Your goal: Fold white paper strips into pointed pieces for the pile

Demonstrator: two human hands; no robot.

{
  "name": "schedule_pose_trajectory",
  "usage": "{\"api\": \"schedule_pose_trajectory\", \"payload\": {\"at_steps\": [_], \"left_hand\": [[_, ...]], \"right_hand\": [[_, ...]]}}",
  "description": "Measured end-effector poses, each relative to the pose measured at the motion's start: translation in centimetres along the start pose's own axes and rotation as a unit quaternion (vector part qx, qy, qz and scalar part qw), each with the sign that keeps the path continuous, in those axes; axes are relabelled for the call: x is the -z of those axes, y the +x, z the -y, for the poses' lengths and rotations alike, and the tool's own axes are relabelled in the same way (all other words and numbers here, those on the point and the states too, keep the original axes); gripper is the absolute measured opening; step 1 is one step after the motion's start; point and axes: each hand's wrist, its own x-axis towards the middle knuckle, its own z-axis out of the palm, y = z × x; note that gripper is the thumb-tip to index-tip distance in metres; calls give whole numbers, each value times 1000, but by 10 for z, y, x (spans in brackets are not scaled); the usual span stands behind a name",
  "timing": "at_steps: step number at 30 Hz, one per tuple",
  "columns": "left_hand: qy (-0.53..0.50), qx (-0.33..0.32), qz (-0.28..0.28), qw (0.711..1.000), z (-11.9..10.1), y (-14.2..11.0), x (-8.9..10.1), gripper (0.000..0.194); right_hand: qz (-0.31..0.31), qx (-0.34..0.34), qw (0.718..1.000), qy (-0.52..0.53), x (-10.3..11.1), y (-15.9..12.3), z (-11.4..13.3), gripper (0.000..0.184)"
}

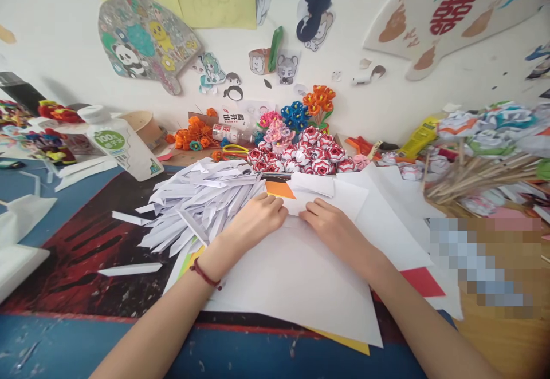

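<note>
My left hand [261,217], with a dark red cord bracelet on the wrist, has its fingers curled at the left end of a small white paper piece [294,207]. Opposite it, my right hand [329,222] pinches the other end, thumb and fingers closed. Beneath both hands lie large white paper sheets [296,279], with yellow and red edges showing under them. Just beyond the fingers are a white paper slip [313,184] and an orange piece [279,189]. A heap of folded white paper strips [201,198] lies left of my left hand.
Red-and-white paper flowers [315,153] and several pipe-cleaner bunches [296,117] stand along the wall. A white bottle [122,141] leans at left. Wooden sticks [466,178] and paper flowers crowd the right. A dark mat [98,241] covers part of the blue table [86,347].
</note>
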Motion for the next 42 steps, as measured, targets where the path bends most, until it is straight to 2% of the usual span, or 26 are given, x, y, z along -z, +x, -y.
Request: {"api": "schedule_pose_trajectory", "payload": {"at_steps": [5,15,24,37,42], "left_hand": [[1,-18,9,1000,1,-1,2,16],[-15,-37,34,999,2,6,-7,18],[-22,-38,49,998,3,2,-1,14],[-21,-6,56,998,1,0,1,11],[33,-43,27,998,0,1,1,14]], "right_hand": [[1,-3,1000,3,0,-1,0,21],[7,-3,1000,4,-1,0,-1,22],[9,8,1000,-2,3,-1,1,21],[41,3,999,1,9,1,2,19],[40,2,999,-6,8,1,3,20]]}}
